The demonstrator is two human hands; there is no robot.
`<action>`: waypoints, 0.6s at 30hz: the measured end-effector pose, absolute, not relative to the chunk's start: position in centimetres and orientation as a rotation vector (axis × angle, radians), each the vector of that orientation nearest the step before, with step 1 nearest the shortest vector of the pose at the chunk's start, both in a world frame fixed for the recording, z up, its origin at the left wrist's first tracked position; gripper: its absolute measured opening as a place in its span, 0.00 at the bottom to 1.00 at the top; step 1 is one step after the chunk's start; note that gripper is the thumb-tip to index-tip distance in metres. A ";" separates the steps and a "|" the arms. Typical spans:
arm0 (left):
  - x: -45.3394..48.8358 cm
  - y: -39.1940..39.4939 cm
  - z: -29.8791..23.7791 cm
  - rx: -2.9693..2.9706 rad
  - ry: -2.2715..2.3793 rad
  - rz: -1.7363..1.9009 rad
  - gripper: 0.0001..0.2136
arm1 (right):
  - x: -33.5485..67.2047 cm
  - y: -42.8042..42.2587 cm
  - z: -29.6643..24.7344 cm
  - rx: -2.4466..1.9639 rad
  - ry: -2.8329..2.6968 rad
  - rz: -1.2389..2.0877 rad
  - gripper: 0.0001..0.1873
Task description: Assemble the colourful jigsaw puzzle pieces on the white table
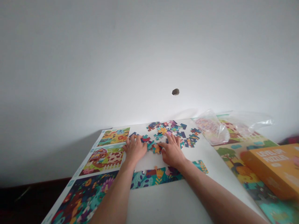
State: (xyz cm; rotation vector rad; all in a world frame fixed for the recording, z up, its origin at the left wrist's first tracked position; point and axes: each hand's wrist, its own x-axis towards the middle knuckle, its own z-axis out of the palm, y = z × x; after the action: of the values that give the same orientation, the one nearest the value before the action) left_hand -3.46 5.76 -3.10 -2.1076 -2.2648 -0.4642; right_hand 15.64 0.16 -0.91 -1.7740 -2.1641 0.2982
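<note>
My left hand (135,148) rests at the left side of a pile of loose jigsaw pieces (161,130), its fingers spread and touching pieces there. On the pile's near right side lies my right hand (173,151), fingers apart, the fingertips among the pieces. An orange piece (157,148) shows between the hands. Closer to me, a joined strip of jigsaw pieces (146,180) with leaves and flowers runs across the white table (161,202), and my right forearm covers part of it. Whatever lies beneath my fingers is hidden.
Along the left edge lies a picture sheet (102,160) with animal scenes. To the right are a finished-looking animal picture (243,168), clear plastic bags (213,127) and an orange puzzle box (275,168). A white wall (140,77) with a small hole (175,92) stands behind the table.
</note>
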 end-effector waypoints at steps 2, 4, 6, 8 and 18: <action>-3.6 5.8 -3.1 -2.104 -2.286 -0.506 0.17 | 15.7 0.2 -0.9 -1.779 -2.164 0.299 0.23; -3.7 6.0 -3.1 -2.095 -2.317 -0.562 0.18 | 15.6 0.2 -0.9 -1.796 -2.165 0.298 0.22; -3.9 6.3 -3.3 -2.086 -2.336 -0.668 0.15 | 15.4 0.2 -1.2 -1.872 -2.118 0.270 0.22; -4.0 6.5 -3.5 -2.084 -2.323 -0.844 0.10 | 15.2 0.2 -1.7 -2.051 -1.962 0.205 0.26; -3.3 6.4 -2.9 -2.303 -2.073 -1.369 0.09 | 16.0 1.5 -2.3 -2.227 -1.780 0.270 0.43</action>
State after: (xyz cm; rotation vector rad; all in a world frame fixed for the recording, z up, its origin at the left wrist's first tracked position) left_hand -3.32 6.45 -2.87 -2.3028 -2.0734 -1.3687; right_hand 16.05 1.50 -2.30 -2.2268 -1.7796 0.2697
